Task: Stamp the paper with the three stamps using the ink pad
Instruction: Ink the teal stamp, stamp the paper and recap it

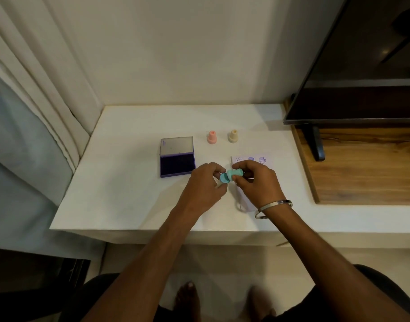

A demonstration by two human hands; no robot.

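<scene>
- White bench point(134, 194).
- Open purple ink pad point(177, 162) left of centre; lid label unreadable.
- Paper point(267, 161) under right hand point(257, 182); three stamped marks, illegible.
- Teal stamp point(234, 174) pinched by right fingers; blue cap point(223, 178) in left hand point(205, 184).
- Pink stamp point(211, 136), cream stamp point(233, 135) upright behind.

Both hands meet above the desk point(129, 194): the right hand point(257, 182) grips a teal stamp point(234, 175), the left hand point(205, 184) pinches its blue cap point(223, 178) (just beside the base). Behind them lies the paper point(267, 161), the open ink pad point(177, 156) to its left, and pink point(211, 137) and cream point(233, 135) stamps stand toward the back edge.
</scene>
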